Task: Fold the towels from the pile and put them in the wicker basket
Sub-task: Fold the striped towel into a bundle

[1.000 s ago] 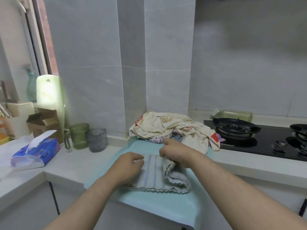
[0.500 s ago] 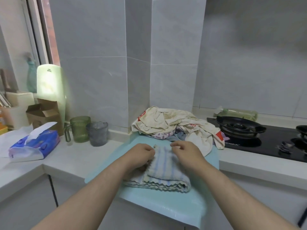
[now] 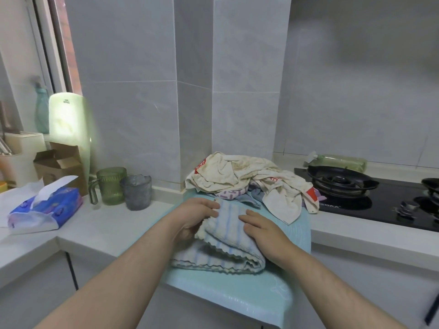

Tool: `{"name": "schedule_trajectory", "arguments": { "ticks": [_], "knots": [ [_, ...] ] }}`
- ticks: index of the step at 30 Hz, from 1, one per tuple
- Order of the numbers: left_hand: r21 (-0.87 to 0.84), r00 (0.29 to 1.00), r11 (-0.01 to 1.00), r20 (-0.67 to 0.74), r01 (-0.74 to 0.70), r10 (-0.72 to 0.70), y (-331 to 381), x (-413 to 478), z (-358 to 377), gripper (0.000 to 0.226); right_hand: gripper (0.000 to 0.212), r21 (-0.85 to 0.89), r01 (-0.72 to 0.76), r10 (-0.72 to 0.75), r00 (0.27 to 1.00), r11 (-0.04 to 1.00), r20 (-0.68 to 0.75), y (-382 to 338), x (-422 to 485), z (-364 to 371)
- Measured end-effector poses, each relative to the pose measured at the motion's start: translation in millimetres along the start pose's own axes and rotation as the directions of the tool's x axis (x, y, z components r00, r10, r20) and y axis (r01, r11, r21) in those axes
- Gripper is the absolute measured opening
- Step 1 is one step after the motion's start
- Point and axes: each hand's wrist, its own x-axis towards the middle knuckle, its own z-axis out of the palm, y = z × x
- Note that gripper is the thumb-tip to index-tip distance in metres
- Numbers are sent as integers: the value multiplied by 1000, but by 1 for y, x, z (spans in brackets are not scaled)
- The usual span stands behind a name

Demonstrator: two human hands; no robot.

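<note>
1. The pile of towels lies heaped at the back of the teal mat, so most of the work seems left; no wicker basket shows
2. The striped towel lies on the mat just before the pile, partly folded
3. The left hand grips its left edge, fingers curled; the right hand presses flat on top

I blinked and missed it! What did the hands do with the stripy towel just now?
The right hand folded the right part of the striped towel over to the left, then let go and now lies flat on top. The left hand, which pressed the flat towel before, now grips the folded layer's left edge. The towel pile, green cup and tissue pack stayed put.
</note>
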Motion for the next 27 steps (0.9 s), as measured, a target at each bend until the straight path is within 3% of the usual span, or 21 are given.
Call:
{"name": "schedule_trajectory", "arguments": {
  "ticks": [5,13,18,22,24,27],
  "knots": [
    [-21,1000,1000,-15,-12,12,4,-4,-27,24,42,-41,59,-57,998,997,33,-19,3,9],
    [48,999,999,-48,-6,9,-11,-11,-65,31,46,-252,128,-93,985,959,147,-45,9,28],
    [231,998,973,-62,24,-10,-18,-17,-65,38,46,-409,141,-63,978,902,200,-46,11,32],
    [503,990,862,-75,-64,117,-28,-15,-63,45,47,-499,164,-27,963,851,269,-43,9,33],
    [573,985,816,-87,-75,151,-32,-13,-64,48,46,-439,158,-48,967,885,252,-38,8,35],
    [645,967,758,-118,-98,226,-26,-15,-64,43,42,-196,106,-99,994,975,47,-30,6,31]
  ]
}}
